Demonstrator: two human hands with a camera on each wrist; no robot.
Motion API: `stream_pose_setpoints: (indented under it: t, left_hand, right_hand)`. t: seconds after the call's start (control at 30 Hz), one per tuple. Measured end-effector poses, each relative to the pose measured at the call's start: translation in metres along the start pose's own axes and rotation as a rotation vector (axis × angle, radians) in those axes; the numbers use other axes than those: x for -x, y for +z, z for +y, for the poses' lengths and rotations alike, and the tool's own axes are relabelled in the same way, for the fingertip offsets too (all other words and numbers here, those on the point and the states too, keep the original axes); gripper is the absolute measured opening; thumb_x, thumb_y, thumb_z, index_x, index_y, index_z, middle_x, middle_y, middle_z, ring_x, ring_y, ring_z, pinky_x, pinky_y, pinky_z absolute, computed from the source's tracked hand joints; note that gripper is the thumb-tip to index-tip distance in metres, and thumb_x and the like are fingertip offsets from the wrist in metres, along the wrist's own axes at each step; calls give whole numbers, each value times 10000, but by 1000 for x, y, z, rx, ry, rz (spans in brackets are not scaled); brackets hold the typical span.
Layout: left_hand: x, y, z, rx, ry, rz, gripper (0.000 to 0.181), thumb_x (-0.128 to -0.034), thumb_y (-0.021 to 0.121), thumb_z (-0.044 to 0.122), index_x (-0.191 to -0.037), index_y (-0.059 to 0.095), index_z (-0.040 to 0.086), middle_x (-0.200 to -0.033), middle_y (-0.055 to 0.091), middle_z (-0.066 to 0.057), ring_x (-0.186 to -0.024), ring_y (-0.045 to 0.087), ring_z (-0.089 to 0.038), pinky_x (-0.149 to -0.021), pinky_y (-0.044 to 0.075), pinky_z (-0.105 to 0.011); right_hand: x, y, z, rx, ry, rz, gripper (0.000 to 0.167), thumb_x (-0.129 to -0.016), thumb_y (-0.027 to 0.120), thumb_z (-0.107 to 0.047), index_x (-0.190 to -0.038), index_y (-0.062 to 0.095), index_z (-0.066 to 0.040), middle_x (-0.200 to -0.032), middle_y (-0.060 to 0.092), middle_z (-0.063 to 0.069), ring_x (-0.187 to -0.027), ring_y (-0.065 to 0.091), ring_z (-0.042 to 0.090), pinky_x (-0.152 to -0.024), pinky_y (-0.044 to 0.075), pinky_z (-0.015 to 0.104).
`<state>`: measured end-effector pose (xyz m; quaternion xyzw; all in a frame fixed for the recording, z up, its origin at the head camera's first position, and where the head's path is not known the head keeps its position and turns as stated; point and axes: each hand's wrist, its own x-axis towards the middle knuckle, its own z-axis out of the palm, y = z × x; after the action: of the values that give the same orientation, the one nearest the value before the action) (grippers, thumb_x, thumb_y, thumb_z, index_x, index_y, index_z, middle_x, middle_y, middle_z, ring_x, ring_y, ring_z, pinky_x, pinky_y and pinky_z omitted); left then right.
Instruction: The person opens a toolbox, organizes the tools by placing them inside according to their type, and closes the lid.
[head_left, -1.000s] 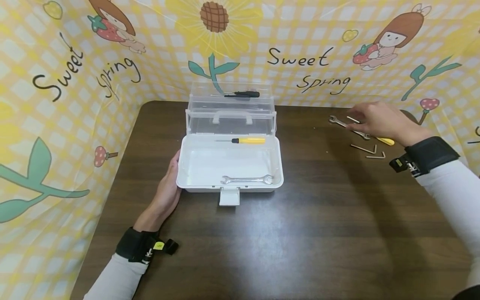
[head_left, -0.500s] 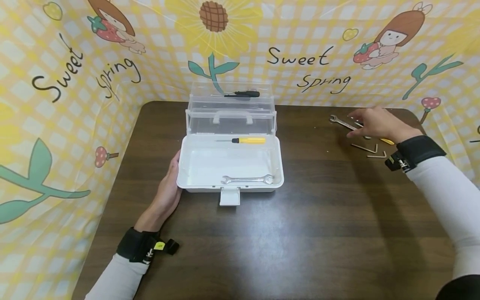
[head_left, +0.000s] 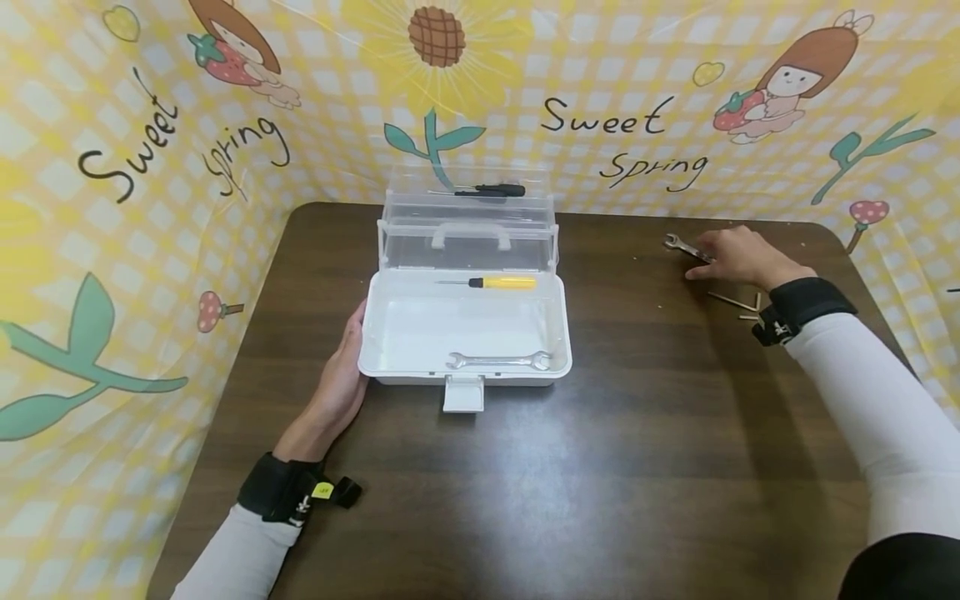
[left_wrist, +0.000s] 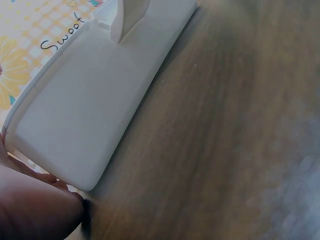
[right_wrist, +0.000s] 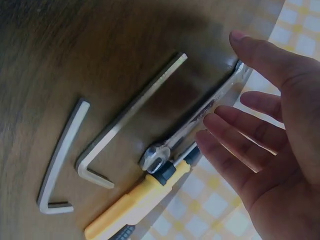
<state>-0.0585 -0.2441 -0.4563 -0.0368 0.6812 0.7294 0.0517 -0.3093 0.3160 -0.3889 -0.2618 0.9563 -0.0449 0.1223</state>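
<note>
An open white toolbox sits on the table, its clear lid tipped back. My left hand rests along its left side, the fingers partly hidden behind the wall. Inside lie a yellow screwdriver and a wrench. On the right, my right hand hovers over a second wrench, fingers spread and holding nothing. Beside that wrench in the right wrist view are a yellow-handled screwdriver and two hex keys, a longer hex key and a shorter hex key.
Black-handled screwdrivers lie at the top of the clear lid. The toolbox latch hangs down in front. A yellow checked cloth rises behind the brown table.
My right hand has moved a little left and nearer, lower over the wrench, and now covers more of the tools. The left hand stays against the toolbox. The head view has shifted slightly.
</note>
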Motion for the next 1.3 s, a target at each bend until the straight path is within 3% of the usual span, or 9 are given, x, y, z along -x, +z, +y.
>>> stream_pose_setpoints:
  t: [0.33, 0.57, 0.73, 0.87, 1.13, 1.2, 1.3]
  left_hand:
    - [1, -1, -2, 18, 17, -4, 672, -1139, 193, 544, -1720, 37, 243, -1786, 19, 71, -1625, 21, -112, -1323, 36, -456]
    - [1, 0, -6, 24, 24, -14, 671, -1139, 195, 541, -1720, 40, 243, -1784, 26, 75, -1623, 24, -106, -1323, 36, -448]
    - [1, 0, -4, 21, 26, -12, 658, -1143, 192, 531, -1720, 44, 251, -1782, 27, 86, -1621, 23, -96, -1324, 40, -441]
    - [1, 1, -3, 21, 18, -4, 663, -1141, 198, 541, -1720, 50, 252, -1782, 27, 84, -1622, 26, -98, -1324, 43, -442]
    - [0, 1, -2, 21, 22, 0, 667, -1142, 200, 537, -1720, 48, 241, -1785, 27, 66, -1625, 27, -113, -1325, 38, -449]
    - [0, 0, -2, 20, 26, -1, 662, -1145, 197, 530, -1720, 46, 239, -1785, 26, 66, -1625, 22, -113, -1324, 37, -450]
    - [-1, 0, -2, 18, 24, 0, 663, -1144, 198, 533, -1720, 47, 240, -1785, 26, 66, -1625, 25, -115, -1324, 37, -453]
  right_hand:
    - [-4, 11, 0, -9, -2, 48, 542, -1006, 750, -243, -1367, 606, 135, -1239, 694, 340, -1068, 685, 506, -898, 530, 664]
    - [-4, 19, 6, -10, -22, 87, 258, -1008, 725, -113, -1157, 729, 97, -1152, 697, 327, -980, 685, 492, -789, 541, 630]
    - [-6, 22, 8, -19, -20, 126, 231, -992, 723, -57, -1159, 745, 101, -1233, 674, 362, -1074, 659, 543, -867, 539, 663]
    - [-8, 23, 8, -35, -9, 152, 196, -982, 723, -37, -1117, 757, 101, -1194, 705, 342, -1071, 668, 539, -884, 529, 672]
    - [-11, 20, 4, 11, -21, 123, 134, -982, 685, -14, -1027, 756, 91, -983, 757, 273, -914, 711, 470, -804, 543, 638]
    - [-12, 20, 3, 34, -35, 112, 112, -976, 672, -7, -906, 728, 60, -837, 719, 222, -772, 681, 402, -701, 533, 564]
    - [-13, 21, 1, 60, -51, 109, 212, -955, 693, -13, -755, 623, -32, -676, 576, 85, -631, 545, 272, -582, 412, 429]
